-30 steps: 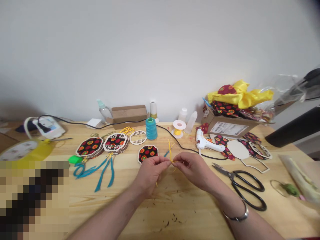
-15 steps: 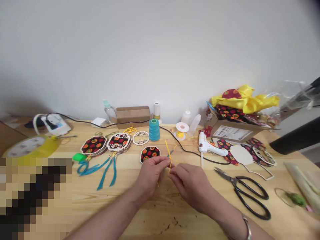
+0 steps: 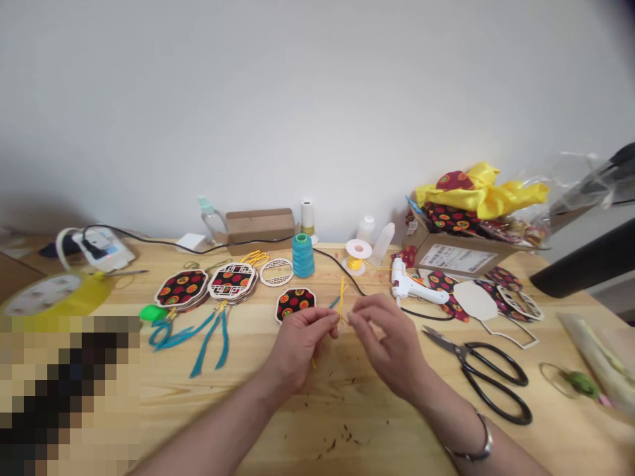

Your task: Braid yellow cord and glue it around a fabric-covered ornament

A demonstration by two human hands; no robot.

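Between the thumb and fingers of my left hand point(image 3: 307, 340) a thin yellow cord point(image 3: 342, 294) is pinched, its upper end standing up. My right hand point(image 3: 389, 340) is just to the right, thumb and index finger pinched close to the cord; a short strand seems to reach its fingertips. Just behind my left hand lies a dark floral octagonal piece point(image 3: 296, 305) with a pale rim. A teal thread cone point(image 3: 303, 256) stands behind that piece, and a spool of yellow cord point(image 3: 355, 260) is farther right.
Black-handled scissors point(image 3: 471, 370) lie right of my right hand, with a white glue gun point(image 3: 414, 288) behind. A cardboard box point(image 3: 451, 257) holds fabric. At left are stacked floral pieces point(image 3: 183, 288) with teal tassels point(image 3: 211, 340). A black cable point(image 3: 342, 266) crosses the back.
My right hand has risen and turned, its fingertips moving up and away from below the cord beside my left hand. My left hand keeps its pinch. The view has shifted slightly.
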